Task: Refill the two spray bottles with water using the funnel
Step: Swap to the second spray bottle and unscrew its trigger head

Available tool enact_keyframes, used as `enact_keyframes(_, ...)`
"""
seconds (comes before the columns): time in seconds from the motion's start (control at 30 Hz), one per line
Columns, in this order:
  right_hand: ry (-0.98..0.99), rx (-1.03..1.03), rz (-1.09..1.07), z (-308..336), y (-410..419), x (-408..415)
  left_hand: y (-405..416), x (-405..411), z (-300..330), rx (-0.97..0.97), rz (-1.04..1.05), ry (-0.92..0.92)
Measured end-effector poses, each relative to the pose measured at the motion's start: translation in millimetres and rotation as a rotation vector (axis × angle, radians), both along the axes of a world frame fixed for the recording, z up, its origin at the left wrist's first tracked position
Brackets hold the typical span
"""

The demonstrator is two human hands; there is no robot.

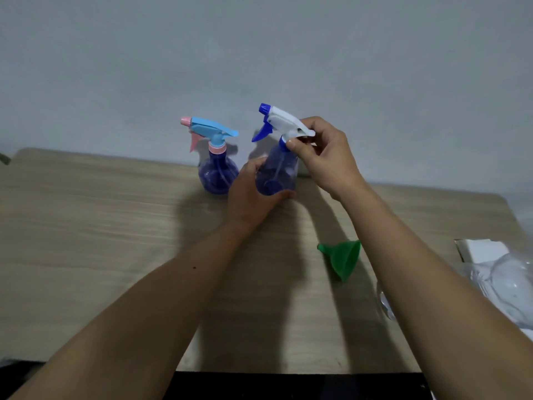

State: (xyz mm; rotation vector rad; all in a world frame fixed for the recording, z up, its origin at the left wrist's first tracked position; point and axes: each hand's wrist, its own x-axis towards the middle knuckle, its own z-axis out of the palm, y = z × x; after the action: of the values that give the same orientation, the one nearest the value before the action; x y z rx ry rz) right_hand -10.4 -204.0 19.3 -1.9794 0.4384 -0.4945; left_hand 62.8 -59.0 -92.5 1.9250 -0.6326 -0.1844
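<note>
A blue see-through spray bottle (277, 174) with a white and dark blue trigger head (284, 122) stands near the far edge of the wooden table (86, 226). My left hand (251, 194) grips its body from the left. My right hand (323, 154) pinches the neck collar just under the trigger head. A second, rounder blue bottle (215, 177) with a light blue and pink trigger head (207, 131) stands just to the left, untouched. A green funnel (343, 258) lies on its side on the table, under my right forearm.
At the right edge lie a clear plastic water container (510, 284), partly behind my right arm, and a white box or paper (481, 249). A grey wall rises right behind the table. The table's near edge runs along the bottom of the view.
</note>
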Motion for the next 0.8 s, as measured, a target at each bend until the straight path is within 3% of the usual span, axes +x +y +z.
enact_keyframes(0.37, -0.046, 0.095, -0.085, 10, 13, -13, -4, -2, 5, 0.084, -0.056, 0.010)
enact_keyframes(0.57, -0.111, 0.136, -0.277, -9, 36, -41, 28, -21, 0, 0.020, -0.041, -0.044)
enact_keyframes(0.67, -0.132, 0.233, -0.327, -30, 53, -53, 59, -20, -3, -0.022, 0.012, 0.010)
enact_keyframes(0.8, -0.051, 0.287, -0.267, -51, 80, -49, 95, -2, -5, 0.008, 0.138, -0.068)
